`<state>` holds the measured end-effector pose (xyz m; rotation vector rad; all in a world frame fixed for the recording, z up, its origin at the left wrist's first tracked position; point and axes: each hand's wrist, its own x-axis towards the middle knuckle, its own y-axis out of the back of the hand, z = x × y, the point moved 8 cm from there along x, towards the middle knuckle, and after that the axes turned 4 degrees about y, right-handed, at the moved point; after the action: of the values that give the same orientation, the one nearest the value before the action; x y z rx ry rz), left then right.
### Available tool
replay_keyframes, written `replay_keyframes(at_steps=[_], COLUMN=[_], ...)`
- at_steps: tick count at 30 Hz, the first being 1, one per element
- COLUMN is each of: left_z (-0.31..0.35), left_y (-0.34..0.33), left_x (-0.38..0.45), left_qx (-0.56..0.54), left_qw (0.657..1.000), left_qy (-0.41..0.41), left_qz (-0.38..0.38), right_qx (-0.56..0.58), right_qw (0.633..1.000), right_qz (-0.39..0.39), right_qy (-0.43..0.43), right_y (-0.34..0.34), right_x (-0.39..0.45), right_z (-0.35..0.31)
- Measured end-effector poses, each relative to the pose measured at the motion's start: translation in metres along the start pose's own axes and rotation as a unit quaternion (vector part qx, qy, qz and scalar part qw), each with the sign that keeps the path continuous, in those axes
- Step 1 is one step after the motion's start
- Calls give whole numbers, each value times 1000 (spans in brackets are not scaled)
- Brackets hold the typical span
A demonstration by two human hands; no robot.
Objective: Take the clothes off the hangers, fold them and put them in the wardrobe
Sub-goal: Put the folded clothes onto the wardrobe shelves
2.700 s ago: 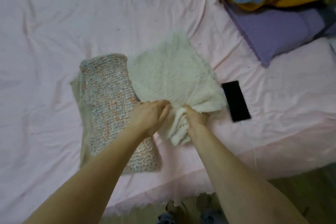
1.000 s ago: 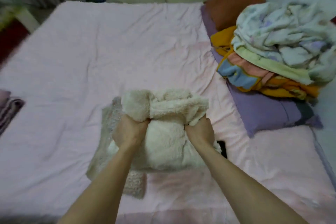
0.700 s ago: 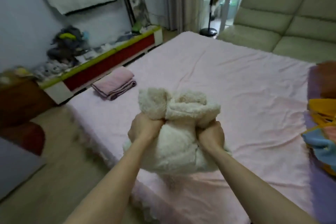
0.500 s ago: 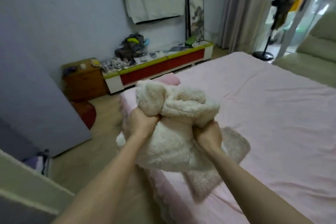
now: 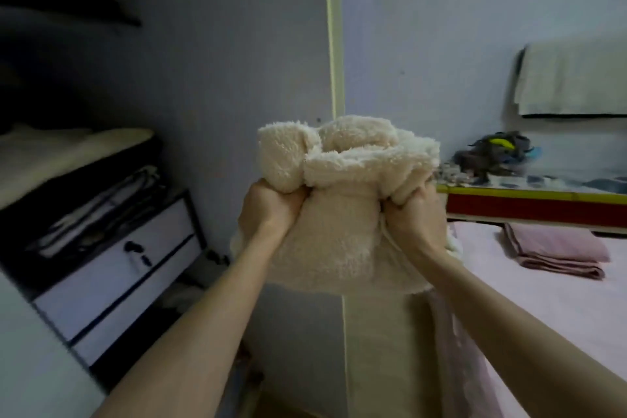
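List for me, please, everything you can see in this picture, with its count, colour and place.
fleece: one, cream, folded bundle held up at the centre
wardrobe: one, open, dark shelves with white drawer fronts, at the left
door: one, grey with a pale edge, upright behind the fleece
bed: one, pink sheet, at the lower right
towel: one, pink, folded, on the bed
cabinet: one, red front with yellow trim, low against the right wall, blurred clutter on top
cloth: one, pale grey-green, hanging on the right wall
left hand: one, grips the fleece's left side
right hand: one, grips the fleece's right side
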<state>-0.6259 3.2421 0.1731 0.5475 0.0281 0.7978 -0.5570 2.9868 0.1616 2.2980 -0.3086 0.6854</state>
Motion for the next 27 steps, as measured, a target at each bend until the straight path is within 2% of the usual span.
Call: replay_keyframes(at_steps=[6, 11, 16, 19, 23, 27], left_z=[-21, -21, -2, 8, 7, -6], left_y=[172, 260, 312, 335, 350, 353], left_x=[20, 30, 52, 72, 93, 106], left_qx=[42, 32, 42, 50, 78, 126], left_qw=[986, 959, 919, 888, 849, 813], left_qy=[16, 10, -21, -11, 26, 60], left_qz=[161, 281, 391, 456, 522, 565], right_qx=[122, 191, 278, 311, 328, 371], right_qw=[983, 964, 935, 916, 897, 872], right_qz=[-75, -105, -88, -94, -117, -182], right_qy=[114, 150, 200, 234, 273, 262], right_y=[-76, -113, -144, -171, -213, -260], right_x=[-3, 18, 56, 82, 102, 103], right_z=[-151, -256, -337, -383, -430, -454])
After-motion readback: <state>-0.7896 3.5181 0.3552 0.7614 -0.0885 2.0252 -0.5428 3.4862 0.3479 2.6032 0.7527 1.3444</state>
